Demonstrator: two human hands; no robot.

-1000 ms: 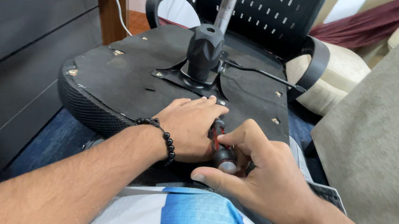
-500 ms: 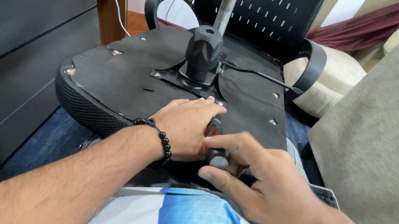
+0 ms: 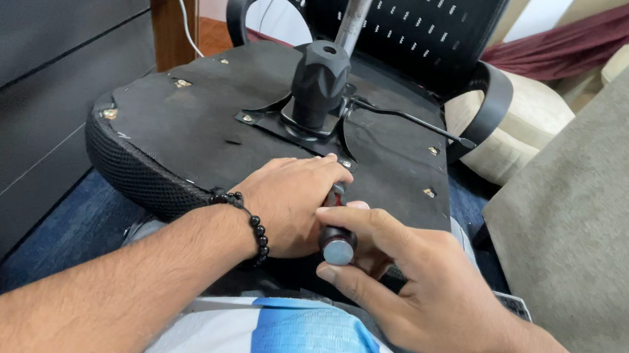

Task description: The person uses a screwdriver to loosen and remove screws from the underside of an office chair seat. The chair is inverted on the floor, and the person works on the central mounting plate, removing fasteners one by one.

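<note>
An office chair lies tipped over, and the black underside of its seat (image 3: 200, 115) faces me. A black mechanism plate with a thick knob-like column (image 3: 321, 79) is bolted in its middle. My left hand (image 3: 290, 202), with a black bead bracelet at the wrist, rests flat on the seat's near edge and steadies the shaft of a screwdriver. My right hand (image 3: 406, 284) grips the screwdriver's red and black handle (image 3: 337, 237), its round end cap facing me. The tip is hidden under my left fingers, near a screw at the plate's near corner.
A thin black lever (image 3: 413, 119) juts right from the mechanism. The chair's mesh back (image 3: 427, 16) and armrests stand behind. A dark wooden desk panel (image 3: 12, 52) lies to the left, a beige cushioned seat (image 3: 613, 210) to the right. Blue carpet lies below.
My right hand has turned around the screwdriver handle, thumb and fingers shifting, so the end cap now faces me. My left hand stays put.
</note>
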